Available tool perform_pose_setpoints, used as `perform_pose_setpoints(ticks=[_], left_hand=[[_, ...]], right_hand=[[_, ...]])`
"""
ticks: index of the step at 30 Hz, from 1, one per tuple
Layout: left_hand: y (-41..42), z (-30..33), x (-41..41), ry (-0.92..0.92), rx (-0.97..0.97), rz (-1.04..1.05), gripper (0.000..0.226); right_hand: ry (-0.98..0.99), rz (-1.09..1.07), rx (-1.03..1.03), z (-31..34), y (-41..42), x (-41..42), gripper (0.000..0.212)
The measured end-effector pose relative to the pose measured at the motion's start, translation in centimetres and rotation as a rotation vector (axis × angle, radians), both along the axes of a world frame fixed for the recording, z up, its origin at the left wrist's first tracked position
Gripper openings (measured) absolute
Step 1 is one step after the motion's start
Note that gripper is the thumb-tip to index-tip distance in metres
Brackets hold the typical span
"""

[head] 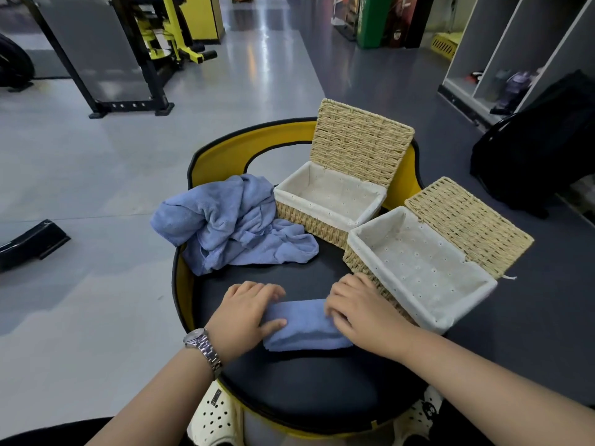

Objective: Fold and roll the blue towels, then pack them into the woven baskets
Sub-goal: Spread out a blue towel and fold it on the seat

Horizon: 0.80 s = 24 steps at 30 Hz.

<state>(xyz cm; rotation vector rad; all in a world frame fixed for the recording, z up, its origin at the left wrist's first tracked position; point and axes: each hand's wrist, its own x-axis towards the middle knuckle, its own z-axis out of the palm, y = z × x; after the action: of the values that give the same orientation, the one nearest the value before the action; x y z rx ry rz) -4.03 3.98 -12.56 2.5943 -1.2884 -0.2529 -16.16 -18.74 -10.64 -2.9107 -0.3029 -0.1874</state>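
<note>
The rolled towel point(306, 323) lies near the front edge of the round cushion point(289, 391). Our left hand point(248, 312) and right hand point(360, 313) curl their grip around its ends. Both baskets point(325, 204) point(421, 272) are empty; crumpled towels point(231, 223) at the left edge wait unfolded.

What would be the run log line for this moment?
step: rolling | left hand + right hand: on blue towel roll | towel pile: unfolded | baskets: open, empty
</note>
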Motion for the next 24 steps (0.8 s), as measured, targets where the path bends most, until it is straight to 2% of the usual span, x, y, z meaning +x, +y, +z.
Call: perform_pose_setpoints(ticks=[1, 4, 6, 9, 12, 16, 20, 24], left_hand=[[0.0, 0.0, 0.0, 0.001, 0.047, -0.006, 0.066], [0.1, 0.2, 0.0, 0.035, 0.162, 0.0, 0.083], [0.0, 0.3, -0.3, 0.071, 0.202, 0.003, 0.084], [-0.2, 0.6, -1.0, 0.103, 0.227, -0.011, 0.077], [-0.5, 1.1, -0.8, 0.06, 0.134, 0.002, 0.071], [-0.8, 0.5, -0.4, -0.034, -0.001, 0.047, 0.067], [-0.6, -1.1, -1.2, -0.065, 0.046, 0.015, 0.071], [-0.6, -1.1, -1.5, -0.158, 0.005, 0.05, 0.059]], right_hand=[[0.03, -0.028, -0.018, 0.0, 0.2, 0.1, 0.012], [0.235, -0.083, -0.118, -0.6, 0.2, 0.3, 0.065], [0.334, -0.094, -0.111, -0.7, 0.2, 0.5, 0.076], [0.367, -0.087, -0.046, -0.7, 0.1, 0.5, 0.058], [0.325, -0.062, -0.058, -0.1, -0.2, 0.7, 0.046], [0.183, -0.091, -0.099, 0.8, -1.3, 0.9, 0.049], [0.285, -0.064, -0.142, 0.5, -1.4, 0.1, 0.056], [0.256, -0.067, -0.187, 0.6, -1.1, 0.1, 0.049]])
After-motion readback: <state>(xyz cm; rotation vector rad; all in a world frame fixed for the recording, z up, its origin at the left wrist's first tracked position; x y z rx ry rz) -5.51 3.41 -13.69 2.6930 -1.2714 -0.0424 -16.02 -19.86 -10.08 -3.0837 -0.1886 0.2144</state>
